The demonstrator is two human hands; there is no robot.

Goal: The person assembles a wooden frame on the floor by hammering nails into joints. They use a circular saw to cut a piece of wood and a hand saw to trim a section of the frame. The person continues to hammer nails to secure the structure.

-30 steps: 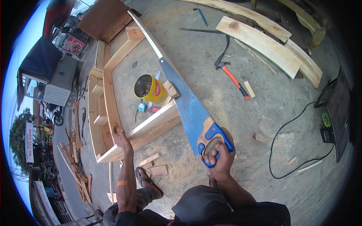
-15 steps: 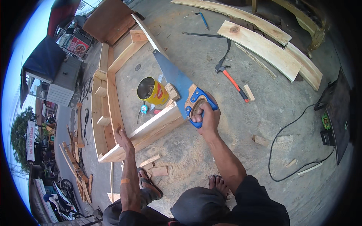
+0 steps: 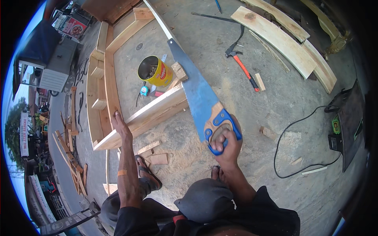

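Observation:
My right hand (image 3: 227, 146) is wrapped round the blue and wood handle of a hand saw (image 3: 202, 94). The blade slants up and away to the left, its toothed edge against the right end of the near board (image 3: 157, 103) of a wooden frame (image 3: 113, 84). Farther left along that board, my left hand (image 3: 122, 126) grips its top edge near the corner. A small wood block (image 3: 180, 71) sits at the board's right end, beside the blade. Inside the frame stand a yellow tub (image 3: 159, 74) holding small pieces and a turquoise tape measure (image 3: 144, 91).
A claw hammer (image 3: 244, 70) with an orange handle lies right of the saw, near a wood offcut (image 3: 260, 82). Pale planks (image 3: 275, 41) lie at the far right. A black cable (image 3: 281, 137) loops over the floor. Offcuts (image 3: 159, 159) and sawdust lie by my feet.
The saw has been drawn back toward me and to the right, so more blade shows on the near side of the board. My left hand stays on the frame; the view has shifted.

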